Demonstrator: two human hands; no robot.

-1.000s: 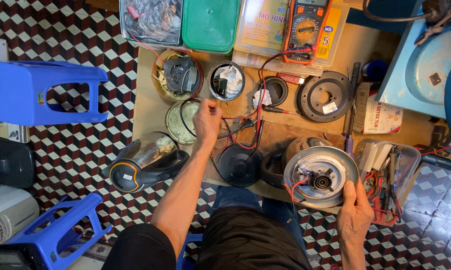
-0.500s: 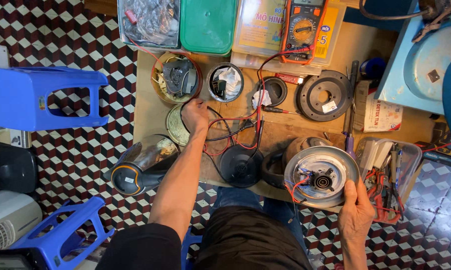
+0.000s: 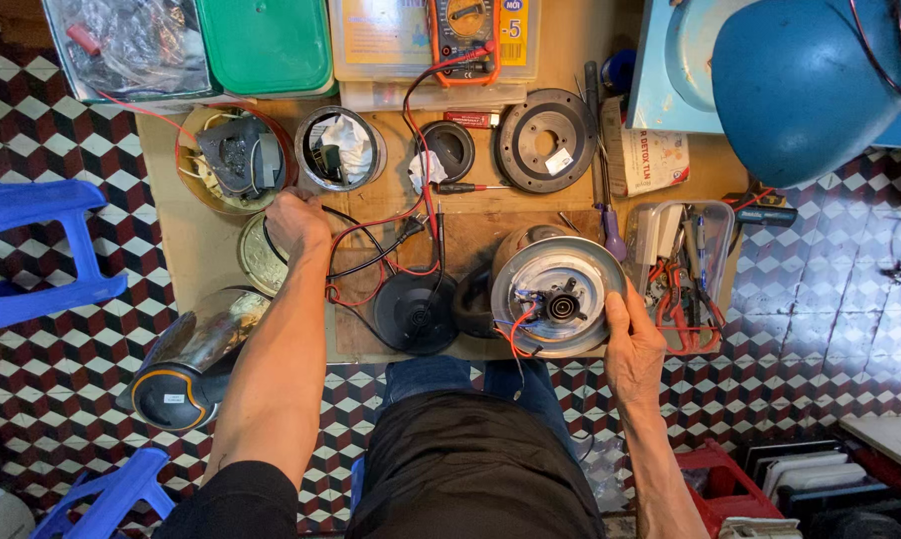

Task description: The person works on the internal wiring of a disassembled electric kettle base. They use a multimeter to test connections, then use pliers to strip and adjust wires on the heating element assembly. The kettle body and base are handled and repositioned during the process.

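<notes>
My right hand [image 3: 635, 344] grips the rim of an upturned steel kettle body [image 3: 558, 294], whose underside shows a round fitting and red and blue wires. My left hand [image 3: 296, 222] is stretched out over the wooden board [image 3: 480, 225], fingers curled down beside a brass tin of parts [image 3: 236, 160] and a flat metal lid [image 3: 259, 258]. A black wire [image 3: 370, 245] runs out from under those fingers toward a tangle of red leads. A black round kettle base [image 3: 415, 311] sits between my hands.
At the back lie a multimeter [image 3: 467, 25], a metal cup with a rag [image 3: 340, 150], a black ring plate [image 3: 545, 140] and screwdrivers [image 3: 602, 170]. A clear tool box [image 3: 685, 269] stands right. A steel kettle [image 3: 196, 359] lies left on the tiled floor, near blue stools [image 3: 31, 250].
My left hand has moved left from the red leads to the brass tin, drawing the black wire along. My right hand still holds the kettle body.
</notes>
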